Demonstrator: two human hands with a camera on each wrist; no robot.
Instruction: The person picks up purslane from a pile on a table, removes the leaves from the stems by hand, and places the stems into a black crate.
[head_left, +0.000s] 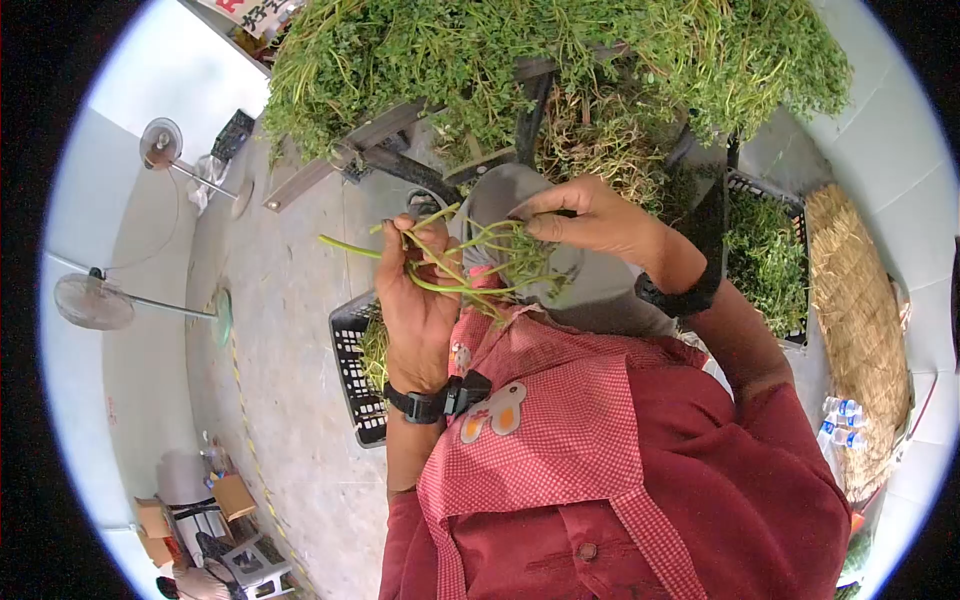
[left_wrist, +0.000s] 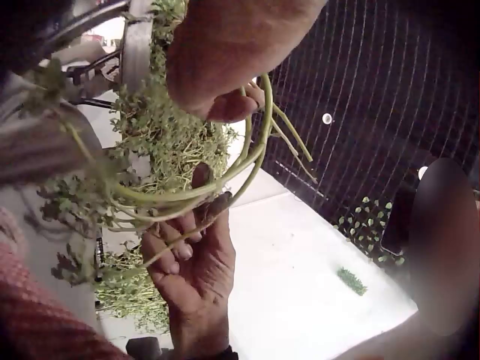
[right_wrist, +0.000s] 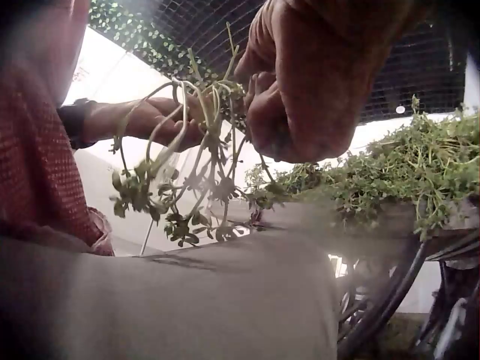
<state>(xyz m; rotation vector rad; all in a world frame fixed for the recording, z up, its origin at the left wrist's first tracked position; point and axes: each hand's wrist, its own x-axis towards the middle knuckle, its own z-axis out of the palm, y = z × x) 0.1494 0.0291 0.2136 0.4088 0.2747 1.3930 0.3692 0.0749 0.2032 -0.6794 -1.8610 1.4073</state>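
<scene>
My left hand point(head_left: 418, 310) holds a small bunch of leafy green stems point(head_left: 440, 288) between thumb and fingers, above my lap. The stems are long and pale green, and their small-leaved tips droop toward the apron. With thumb and fingertips, my right hand point(head_left: 605, 225) pinches at the upper side of the same bunch. In the left wrist view, curved stems point(left_wrist: 259, 154) run from the left hand across the right hand's fingers point(left_wrist: 217, 225). The leafy ends point(right_wrist: 184, 202) hang down over the grey trouser leg in the right wrist view.
A big heap of greens point(head_left: 560, 70) lies on a raised table ahead. Black crates with greens stand at the left point(head_left: 350, 400) and right point(head_left: 765, 260). Withered plants point(head_left: 610, 140) lie beneath the table. A straw roll point(head_left: 855, 330), water bottles point(head_left: 843, 422) and fans point(head_left: 95, 300) stand about.
</scene>
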